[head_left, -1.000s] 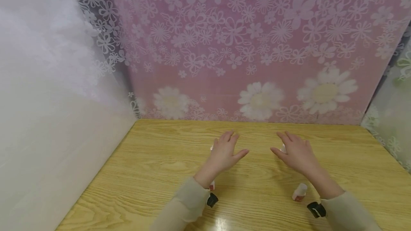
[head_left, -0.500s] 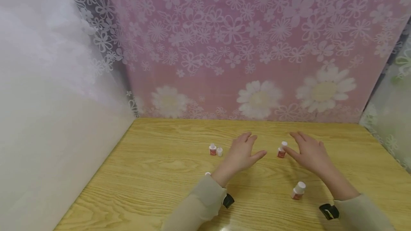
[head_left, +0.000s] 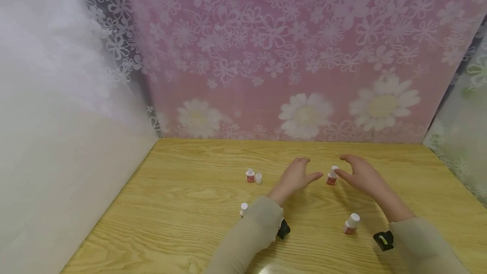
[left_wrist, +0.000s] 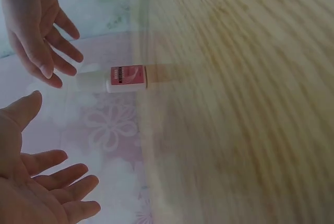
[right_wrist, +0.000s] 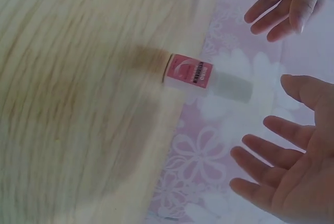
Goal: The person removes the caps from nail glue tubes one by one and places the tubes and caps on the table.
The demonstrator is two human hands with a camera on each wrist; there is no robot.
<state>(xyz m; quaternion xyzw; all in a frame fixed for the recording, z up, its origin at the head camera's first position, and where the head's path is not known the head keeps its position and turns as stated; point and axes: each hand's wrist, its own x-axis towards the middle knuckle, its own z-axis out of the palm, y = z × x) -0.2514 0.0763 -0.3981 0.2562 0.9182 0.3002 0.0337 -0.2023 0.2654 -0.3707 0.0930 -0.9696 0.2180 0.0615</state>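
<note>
A small white bottle [head_left: 332, 177] with a red label and white cap stands upright at the back of the table, between the two hands. My left hand [head_left: 294, 179] hovers to its left, fingers spread and relaxed, holding nothing. On its other side is my right hand [head_left: 361, 176], also with loose fingers, its thumb close to the cap in the head view. Both wrist views show the bottle [left_wrist: 127, 78] apart from the fingers. In the right wrist view my right palm [right_wrist: 302, 166] faces the capped bottle [right_wrist: 190, 72].
An uncapped bottle [head_left: 250, 176] stands at the back left, a loose white cap [head_left: 258, 179] beside it. Another bottle [head_left: 244, 209] is partly hidden by my left sleeve. A capped bottle [head_left: 351, 224] stands nearer, left of my right forearm. Floral curtains [head_left: 236, 113] enclose the wooden table [head_left: 182, 231].
My left hand has moved right, toward the bottle between the hands, uncovering the left-hand bottles and loose cap. My right hand shifted right, then slightly back left. The bottles stay in place.
</note>
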